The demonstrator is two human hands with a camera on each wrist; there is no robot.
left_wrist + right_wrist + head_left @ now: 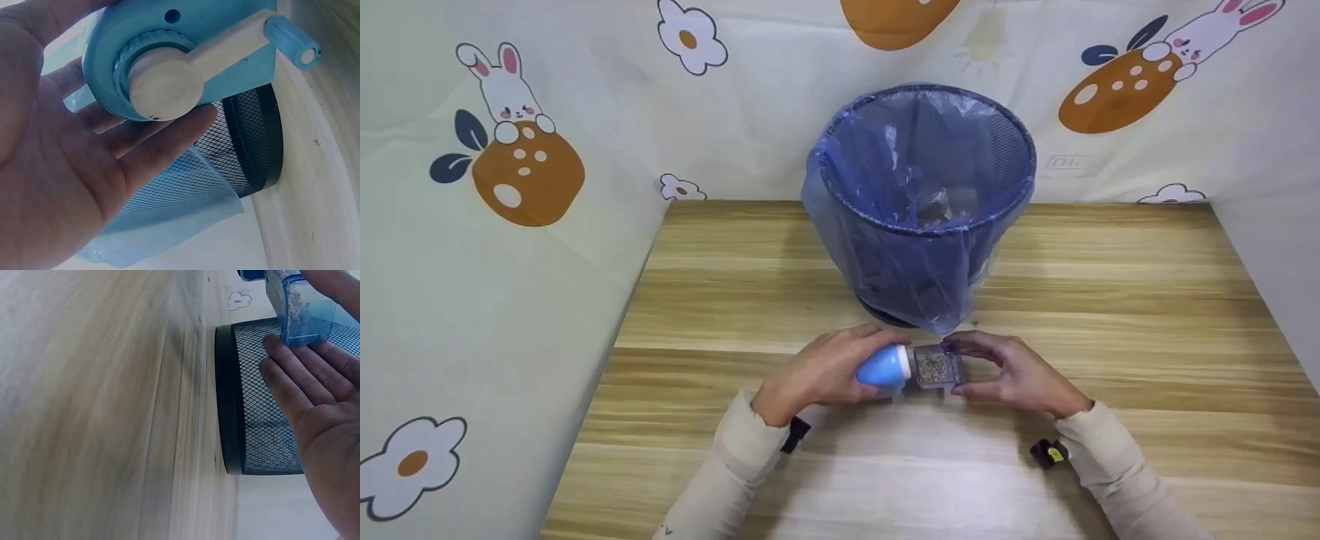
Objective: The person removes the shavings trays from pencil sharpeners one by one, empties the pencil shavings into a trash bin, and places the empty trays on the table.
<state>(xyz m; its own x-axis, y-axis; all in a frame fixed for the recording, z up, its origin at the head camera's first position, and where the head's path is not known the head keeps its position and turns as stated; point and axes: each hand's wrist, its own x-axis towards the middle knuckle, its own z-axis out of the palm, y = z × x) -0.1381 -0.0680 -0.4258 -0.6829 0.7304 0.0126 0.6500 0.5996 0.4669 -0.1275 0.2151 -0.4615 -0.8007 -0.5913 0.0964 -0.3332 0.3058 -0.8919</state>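
My left hand (829,369) grips a blue pencil sharpener (879,367) around its body. In the left wrist view its white crank arm (230,48) ends in a blue knob (289,42). Opposite it, my right hand (1020,375) pinches a small clear shavings drawer (934,367) between thumb and fingers. Greyish-brown shavings lie in the drawer, which sits right beside the sharpener's end. The right wrist view shows the drawer (306,318) from below, with fingertips under its bottom. Both hands are low in front of the bin.
A black mesh waste bin (915,281), lined with a loose blue plastic bag (829,187), stands just beyond the hands. Under everything is a wood-grain table (720,300). A patterned cloth (757,112) with rabbits and flowers hangs behind and at the sides.
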